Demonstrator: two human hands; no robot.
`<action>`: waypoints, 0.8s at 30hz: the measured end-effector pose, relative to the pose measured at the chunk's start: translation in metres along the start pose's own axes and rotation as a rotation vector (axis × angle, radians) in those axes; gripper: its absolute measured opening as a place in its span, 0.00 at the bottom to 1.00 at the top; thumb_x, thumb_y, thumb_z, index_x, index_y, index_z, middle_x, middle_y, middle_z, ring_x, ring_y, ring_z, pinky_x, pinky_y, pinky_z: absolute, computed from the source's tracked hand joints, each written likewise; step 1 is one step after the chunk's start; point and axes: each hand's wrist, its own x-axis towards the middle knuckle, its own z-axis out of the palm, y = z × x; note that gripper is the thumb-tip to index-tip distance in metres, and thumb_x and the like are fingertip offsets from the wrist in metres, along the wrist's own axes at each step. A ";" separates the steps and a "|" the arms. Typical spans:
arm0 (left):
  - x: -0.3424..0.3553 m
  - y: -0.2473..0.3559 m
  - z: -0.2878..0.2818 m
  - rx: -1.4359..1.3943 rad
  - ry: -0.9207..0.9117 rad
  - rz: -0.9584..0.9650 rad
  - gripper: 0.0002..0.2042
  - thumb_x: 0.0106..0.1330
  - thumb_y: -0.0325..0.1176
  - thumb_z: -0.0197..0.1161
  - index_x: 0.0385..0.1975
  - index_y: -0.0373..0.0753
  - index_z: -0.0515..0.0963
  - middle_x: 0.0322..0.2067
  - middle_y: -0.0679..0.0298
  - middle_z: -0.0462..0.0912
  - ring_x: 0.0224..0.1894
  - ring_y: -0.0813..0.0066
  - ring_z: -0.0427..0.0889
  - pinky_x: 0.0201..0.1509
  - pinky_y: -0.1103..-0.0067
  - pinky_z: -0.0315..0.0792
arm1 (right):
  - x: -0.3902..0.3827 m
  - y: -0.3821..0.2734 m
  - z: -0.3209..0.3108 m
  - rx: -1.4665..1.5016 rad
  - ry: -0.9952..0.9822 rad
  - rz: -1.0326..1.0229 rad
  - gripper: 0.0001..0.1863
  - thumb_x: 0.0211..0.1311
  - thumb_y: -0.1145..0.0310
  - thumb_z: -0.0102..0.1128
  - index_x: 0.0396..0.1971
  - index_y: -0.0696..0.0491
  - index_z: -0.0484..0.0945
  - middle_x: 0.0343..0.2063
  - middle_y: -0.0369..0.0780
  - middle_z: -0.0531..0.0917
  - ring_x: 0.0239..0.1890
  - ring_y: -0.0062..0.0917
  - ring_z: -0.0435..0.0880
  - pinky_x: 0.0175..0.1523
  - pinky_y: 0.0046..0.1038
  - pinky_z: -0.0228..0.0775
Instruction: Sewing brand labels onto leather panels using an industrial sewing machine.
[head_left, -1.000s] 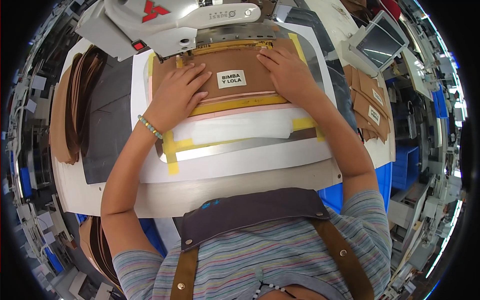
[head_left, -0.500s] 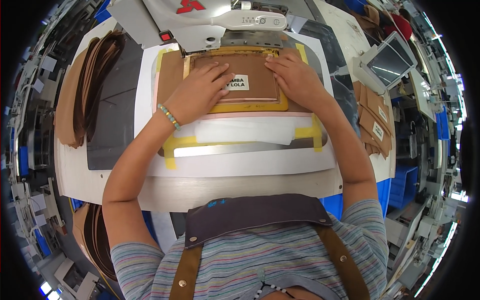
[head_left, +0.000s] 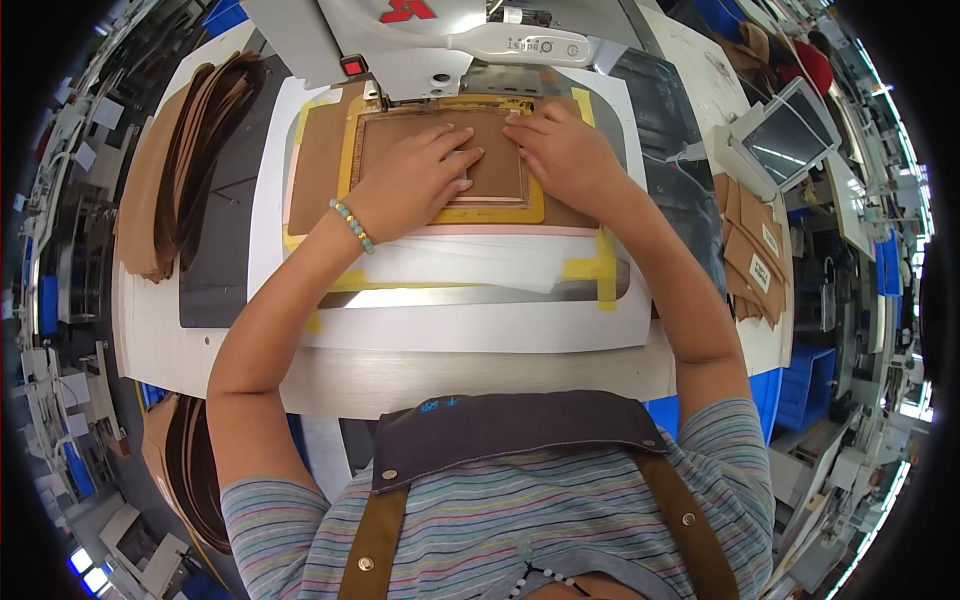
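Note:
A brown leather-like panel point(head_left: 498, 178) lies framed inside a yellow template point(head_left: 490, 215) under the head of a sewing machine point(head_left: 400, 40). My left hand point(head_left: 418, 178) rests flat on the panel, fingers stretched out, and hides most of the white label beneath it. At the panel's right side my right hand point(head_left: 562, 158) presses with spread fingertips on its upper right corner and the template's edge. Neither hand grips anything. A larger brown piece point(head_left: 315, 160) shows around the template, over a white sheet point(head_left: 470, 325) with yellow tape.
Stacked brown pieces point(head_left: 165, 190) lie at the left of the table. Labelled brown pieces point(head_left: 752, 250) are piled at the right, below a small screen point(head_left: 785, 140). A white handheld-shaped control unit point(head_left: 520, 45) juts from the machine. A blue crate point(head_left: 805, 385) stands lower right.
The template, panel and white sheet have shifted left under the machine. My right hand has moved left with them; my left hand now covers the label that was showing.

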 end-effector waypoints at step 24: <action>-0.022 -0.025 -0.006 -0.049 0.071 -0.134 0.21 0.78 0.32 0.58 0.68 0.36 0.76 0.69 0.56 0.76 0.70 0.55 0.73 0.74 0.66 0.69 | 0.041 -0.054 0.028 -0.015 0.069 -0.025 0.19 0.65 0.63 0.67 0.54 0.53 0.85 0.52 0.37 0.88 0.51 0.33 0.83 0.50 0.36 0.82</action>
